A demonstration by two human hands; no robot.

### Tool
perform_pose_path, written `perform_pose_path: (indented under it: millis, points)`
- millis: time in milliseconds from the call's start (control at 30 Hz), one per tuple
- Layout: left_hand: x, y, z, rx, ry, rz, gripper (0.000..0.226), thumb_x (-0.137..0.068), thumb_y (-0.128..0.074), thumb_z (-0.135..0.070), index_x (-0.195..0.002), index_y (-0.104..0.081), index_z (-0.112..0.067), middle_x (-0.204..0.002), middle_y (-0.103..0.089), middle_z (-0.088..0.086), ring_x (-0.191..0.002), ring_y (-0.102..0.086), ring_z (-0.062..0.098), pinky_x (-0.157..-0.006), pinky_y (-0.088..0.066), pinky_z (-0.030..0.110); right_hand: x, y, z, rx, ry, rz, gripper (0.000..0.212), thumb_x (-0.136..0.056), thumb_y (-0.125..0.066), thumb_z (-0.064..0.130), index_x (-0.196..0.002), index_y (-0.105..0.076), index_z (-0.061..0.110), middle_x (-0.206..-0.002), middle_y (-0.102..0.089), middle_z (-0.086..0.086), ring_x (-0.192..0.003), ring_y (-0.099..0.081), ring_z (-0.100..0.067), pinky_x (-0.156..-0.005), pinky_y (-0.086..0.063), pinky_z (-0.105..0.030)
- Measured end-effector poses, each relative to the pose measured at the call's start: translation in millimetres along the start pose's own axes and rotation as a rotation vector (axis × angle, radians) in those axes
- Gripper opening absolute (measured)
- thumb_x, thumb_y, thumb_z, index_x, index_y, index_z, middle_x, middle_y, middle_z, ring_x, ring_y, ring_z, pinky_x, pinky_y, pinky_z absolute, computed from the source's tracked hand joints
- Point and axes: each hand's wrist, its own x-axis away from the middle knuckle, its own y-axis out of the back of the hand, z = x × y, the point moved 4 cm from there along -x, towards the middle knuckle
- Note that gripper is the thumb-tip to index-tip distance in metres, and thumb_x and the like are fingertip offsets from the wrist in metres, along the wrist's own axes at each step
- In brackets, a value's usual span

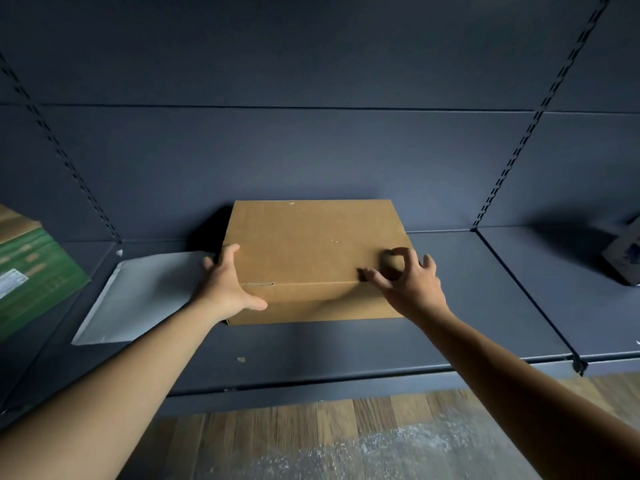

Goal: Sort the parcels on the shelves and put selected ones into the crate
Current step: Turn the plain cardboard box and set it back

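Observation:
A closed brown cardboard box (311, 244) sits on the dark shelf (346, 344), its back against the rear panel. My left hand (225, 285) grips the box's front left corner, with the fingers along the left side and the thumb across the front face. My right hand (408, 282) hovers at the box's front right corner with its fingers spread and loosely bent, holding nothing. Whether it touches the cardboard I cannot tell. No crate is in view.
A flat white mailer (138, 299) lies on the shelf just left of the box. A green and brown parcel (31, 271) stands at the far left. A small dark parcel (623, 254) rests on the neighbouring shelf at the right. Wooden floor (346, 441) shows below.

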Motion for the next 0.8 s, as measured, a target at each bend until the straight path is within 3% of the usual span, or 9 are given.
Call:
perform_pose_path:
  millis: [133,300,367,433,500,633,700,800]
  points:
    - [1.5,9.6,0.5,0.165,-0.012,-0.069,0.119,-0.057,-0.093,-0.020,-0.149,-0.017,-0.028,-0.146,-0.040,0.006,-0.130,-0.042,0.027,-0.097,-0.040,0.035,-7.1,11.0,-2.6,-0.165,0.079,-0.006,0.060,-0.083,-0.070,0.046,-0.131,-0.048,0.017,-0.125,-0.054,-0.018,-0.116,-0.051,-0.030,-0.081,-0.037,-0.027]
    - [-1.7,34.9,-2.2,0.464,-0.014,-0.280,0.096,-0.056,-0.093,-0.032,-0.135,-0.041,-0.020,-0.124,-0.055,-0.006,-0.115,-0.054,0.018,-0.093,-0.045,0.032,-10.2,34.2,3.3,-0.276,0.186,-0.160,0.065,-0.081,-0.071,0.052,-0.134,-0.047,0.021,-0.128,-0.059,-0.006,-0.117,-0.053,-0.028,-0.091,-0.042,-0.033]
    - [-3.0,41.1,-7.3,0.540,-0.007,-0.334,0.081,-0.058,-0.091,-0.038,-0.124,-0.048,-0.018,-0.117,-0.061,-0.004,-0.108,-0.059,0.019,-0.093,-0.049,0.037,-7.5,39.8,11.6,-0.278,0.253,-0.211,0.076,-0.075,-0.075,0.052,-0.137,-0.043,0.023,-0.130,-0.056,-0.006,-0.118,-0.051,-0.030,-0.098,-0.042,-0.038]
    - [-4.7,45.0,-11.9,0.605,0.010,-0.378,0.069,-0.063,-0.087,-0.042,-0.115,-0.050,-0.017,-0.107,-0.063,-0.004,-0.103,-0.061,0.020,-0.092,-0.051,0.041,-2.3,40.2,19.5,-0.237,0.330,-0.212,0.088,-0.070,-0.083,0.039,-0.143,-0.037,0.024,-0.137,-0.047,-0.009,-0.126,-0.041,-0.028,-0.106,-0.031,-0.033]
    - [-7.5,46.9,-15.3,0.687,0.031,-0.402,0.056,-0.067,-0.085,-0.040,-0.106,-0.051,-0.020,-0.099,-0.063,-0.007,-0.099,-0.063,0.020,-0.090,-0.053,0.041,1.7,38.5,23.6,-0.170,0.368,-0.187,0.103,-0.064,-0.089,0.029,-0.149,-0.029,0.028,-0.145,-0.033,-0.013,-0.130,-0.033,-0.029,-0.104,-0.023,-0.027]
    - [-12.5,43.9,-15.4,0.711,0.046,-0.387,0.053,-0.068,-0.084,-0.036,-0.104,-0.049,-0.021,-0.109,-0.064,-0.002,-0.101,-0.063,0.022,-0.092,-0.052,0.043,4.3,37.0,22.4,-0.075,0.356,-0.163,0.115,-0.059,-0.091,0.021,-0.151,-0.022,0.033,-0.151,-0.018,-0.014,-0.130,-0.030,-0.034,-0.106,-0.028,-0.033]
    - [-12.5,44.4,-14.8,0.697,0.046,-0.383,0.053,-0.070,-0.084,-0.034,-0.107,-0.048,-0.020,-0.113,-0.063,0.000,-0.103,-0.062,0.022,-0.093,-0.052,0.043,2.8,40.6,24.0,-0.109,0.327,-0.160,0.112,-0.061,-0.090,0.021,-0.150,-0.024,0.035,-0.145,-0.031,-0.014,-0.122,-0.034,-0.031,-0.104,-0.029,-0.035]
    - [-11.7,45.6,-14.0,0.673,0.063,-0.345,0.057,-0.072,-0.083,-0.035,-0.113,-0.047,-0.017,-0.118,-0.060,0.001,-0.108,-0.059,0.023,-0.096,-0.050,0.044,-1.1,46.1,23.6,-0.184,0.287,-0.152,0.095,-0.064,-0.088,0.020,-0.142,-0.035,0.035,-0.124,-0.052,-0.010,-0.104,-0.036,-0.025,-0.088,-0.031,-0.029]
